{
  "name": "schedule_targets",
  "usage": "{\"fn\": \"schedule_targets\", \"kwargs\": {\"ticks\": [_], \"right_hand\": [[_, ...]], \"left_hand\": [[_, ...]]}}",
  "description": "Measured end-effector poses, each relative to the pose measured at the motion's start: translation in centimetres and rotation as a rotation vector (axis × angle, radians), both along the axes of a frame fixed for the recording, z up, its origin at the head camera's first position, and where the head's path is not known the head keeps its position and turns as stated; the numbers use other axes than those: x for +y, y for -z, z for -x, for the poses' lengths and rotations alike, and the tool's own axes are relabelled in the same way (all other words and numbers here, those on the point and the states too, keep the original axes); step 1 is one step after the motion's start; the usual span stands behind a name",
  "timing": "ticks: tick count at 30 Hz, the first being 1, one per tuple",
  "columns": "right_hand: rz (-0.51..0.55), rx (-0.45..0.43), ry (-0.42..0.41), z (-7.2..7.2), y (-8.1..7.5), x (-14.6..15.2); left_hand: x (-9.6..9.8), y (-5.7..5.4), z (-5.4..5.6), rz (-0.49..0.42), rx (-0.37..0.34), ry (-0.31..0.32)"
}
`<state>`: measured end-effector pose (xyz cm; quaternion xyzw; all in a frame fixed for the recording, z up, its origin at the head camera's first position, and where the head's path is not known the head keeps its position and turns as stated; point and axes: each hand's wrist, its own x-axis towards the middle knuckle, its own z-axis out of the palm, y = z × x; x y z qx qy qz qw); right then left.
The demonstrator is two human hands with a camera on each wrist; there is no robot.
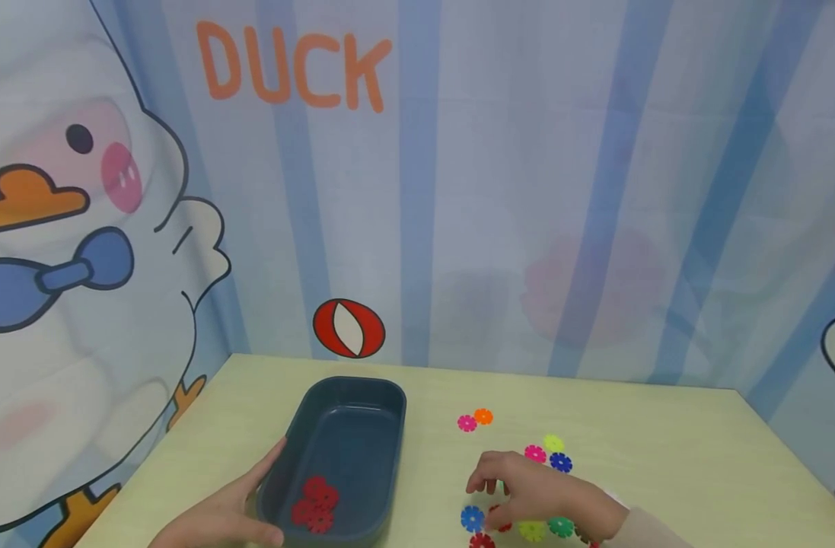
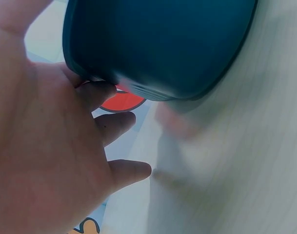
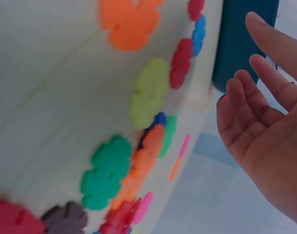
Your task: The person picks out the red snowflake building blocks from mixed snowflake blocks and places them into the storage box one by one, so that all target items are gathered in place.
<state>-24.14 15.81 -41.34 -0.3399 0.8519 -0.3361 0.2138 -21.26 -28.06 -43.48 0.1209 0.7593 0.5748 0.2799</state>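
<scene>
A dark blue-grey plastic tray (image 1: 362, 449) stands left of centre on the table, with several red snowflake discs (image 1: 320, 519) in its near end. My left hand (image 1: 218, 517) rests against the tray's near left corner. Its fingers (image 2: 116, 127) are spread, some touching the outer wall. My right hand (image 1: 537, 487) hovers above loose snowflake discs, its fingers loosely bent and nothing between them. Closest to it are a blue disc (image 1: 472, 519) and a dark red disc partly hidden by the thumb. A yellow-green disc (image 1: 532, 530) and a green disc (image 1: 561, 527) lie below the palm.
Behind the right hand lie a pink disc (image 1: 535, 454), a dark blue disc (image 1: 561, 462) and a yellow disc (image 1: 553, 442). Farther back, a magenta disc (image 1: 467, 423) touches an orange disc (image 1: 483, 416). A printed curtain (image 1: 486, 190) hangs behind the pale table (image 1: 677, 457).
</scene>
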Motion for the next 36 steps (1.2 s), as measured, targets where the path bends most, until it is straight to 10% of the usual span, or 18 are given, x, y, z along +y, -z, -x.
{"fn": "schedule_targets", "kwargs": {"ticks": [36], "right_hand": [[-0.157,0.026,0.072,1.1,2.1,1.2]], "left_hand": [[0.0,0.0,-0.1,0.016,0.036,0.001]]}}
